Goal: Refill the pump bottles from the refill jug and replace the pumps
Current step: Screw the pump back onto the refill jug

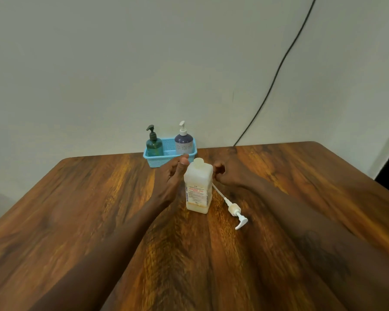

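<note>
Flanking jug [198, 186]: basket [170, 157], loose pump [234, 208]

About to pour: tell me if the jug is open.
Open: the jug has a bare neck, and its pump lies on the table beside it.

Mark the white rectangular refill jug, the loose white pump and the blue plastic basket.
white rectangular refill jug [198, 189]: head view, front label.
loose white pump [234, 208]: head view, screw collar.
blue plastic basket [169, 145]: head view, back mesh wall.
</note>
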Motion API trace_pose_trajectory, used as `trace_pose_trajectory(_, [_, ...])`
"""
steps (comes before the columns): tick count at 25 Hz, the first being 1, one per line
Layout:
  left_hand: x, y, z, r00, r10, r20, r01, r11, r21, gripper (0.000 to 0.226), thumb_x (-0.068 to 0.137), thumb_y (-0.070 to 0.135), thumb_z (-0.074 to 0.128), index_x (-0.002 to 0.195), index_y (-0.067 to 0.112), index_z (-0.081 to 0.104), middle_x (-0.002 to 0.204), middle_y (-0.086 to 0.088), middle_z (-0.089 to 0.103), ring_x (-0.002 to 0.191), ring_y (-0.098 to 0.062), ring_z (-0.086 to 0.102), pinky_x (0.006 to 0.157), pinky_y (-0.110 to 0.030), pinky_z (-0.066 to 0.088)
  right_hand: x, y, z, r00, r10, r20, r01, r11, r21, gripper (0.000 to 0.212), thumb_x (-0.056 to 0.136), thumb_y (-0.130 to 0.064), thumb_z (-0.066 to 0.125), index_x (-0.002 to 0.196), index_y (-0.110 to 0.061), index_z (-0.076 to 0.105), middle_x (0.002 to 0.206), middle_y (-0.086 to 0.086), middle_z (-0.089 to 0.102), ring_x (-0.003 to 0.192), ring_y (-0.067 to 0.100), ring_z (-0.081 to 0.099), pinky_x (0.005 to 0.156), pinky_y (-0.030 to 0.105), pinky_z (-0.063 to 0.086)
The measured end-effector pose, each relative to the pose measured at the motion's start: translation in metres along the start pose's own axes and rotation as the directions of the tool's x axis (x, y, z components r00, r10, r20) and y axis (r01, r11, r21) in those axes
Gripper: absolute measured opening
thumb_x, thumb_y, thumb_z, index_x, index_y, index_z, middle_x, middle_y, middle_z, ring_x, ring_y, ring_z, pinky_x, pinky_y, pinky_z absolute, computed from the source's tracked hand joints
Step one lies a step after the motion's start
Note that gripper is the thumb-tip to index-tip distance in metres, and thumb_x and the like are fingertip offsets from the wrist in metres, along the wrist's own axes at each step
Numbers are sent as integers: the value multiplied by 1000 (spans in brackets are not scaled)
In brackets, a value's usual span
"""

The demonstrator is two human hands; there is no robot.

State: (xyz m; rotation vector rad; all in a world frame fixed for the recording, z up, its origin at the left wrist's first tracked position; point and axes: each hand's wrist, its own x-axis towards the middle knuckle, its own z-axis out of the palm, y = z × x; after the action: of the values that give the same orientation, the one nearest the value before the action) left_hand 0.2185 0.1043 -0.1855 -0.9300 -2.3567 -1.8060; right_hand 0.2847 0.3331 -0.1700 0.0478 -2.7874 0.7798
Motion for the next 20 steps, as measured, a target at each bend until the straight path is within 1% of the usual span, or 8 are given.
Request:
trace_pose_trajectory(2, [-16,2,5,999,3,32,-2,1000,-30,71,81,83,55,136,39,59,122,24,67,108,10,65,84,-25,60,-14,0,-3,996,46,81,-41,997,-66,26,79,-2,70,80,-27,78,80,-15,73,77,7,68,71,29,61])
trace_pose_trajectory(4, [-29,11,10,998,24,58,-25,1000,14,76,77,68,75,141,36,53,122,28,61,103,21,60,75,-9,53,-26,-2,-8,975,82,205,-44,982,-183,28,80,-5,69,80,-31,78,83,-17,73,78,9,68,69,29,60])
trace_pose_trajectory(7, [-33,14,16,996,64,58,-70,991,113,91,69,56,88,147,27,49,126,17,61,101,17,61,74,-4,51,-44,-11,-13,890,118,441,36,945,-326,33,83,3,64,83,-27,78,91,-18,70,79,7,60,61,21,46])
trace_pose_trajectory(10, [-30,18,18,999,30,40,-36,987,156,91,68,48,92,143,23,47,124,12,61,99,5,63,70,-8,52,-58,-18,-12,810,118,574,117,927,-355,36,83,7,65,96,-23,79,112,-9,69,98,11,61,73,23,47])
trace_pose_trajectory(13, [-30,18,19,1000,-5,13,3,988,156,93,66,47,94,139,23,44,129,4,61,108,-15,67,75,-18,55,-63,-19,-8,807,130,576,128,914,-385,39,82,3,69,104,-28,78,123,-7,67,111,18,61,89,36,56])
trace_pose_trajectory(15, [-33,19,17,1000,-4,-14,7,983,185,95,64,45,95,142,24,43,130,1,63,108,-18,68,77,-25,58,-64,-19,-6,811,140,568,127,906,-404,42,82,-3,74,111,-32,76,125,-8,67,112,18,61,93,40,57])
trace_pose_trajectory(18, [-36,27,7,998,-14,-54,26,973,231,101,67,41,94,151,27,39,138,-3,60,108,-14,61,76,-21,53,-69,-29,-7,870,105,482,94,924,-370,40,85,-9,74,118,-31,74,109,-14,68,94,8,61,82,32,55])
trace_pose_trajectory(20, [-36,29,-6,998,-36,-52,49,962,269,98,72,38,92,153,28,39,140,0,59,108,-10,56,70,-12,43,-68,-38,-13,949,23,313,73,955,-289,32,89,-14,71,119,-26,75,100,-16,66,85,3,57,71,24,47])
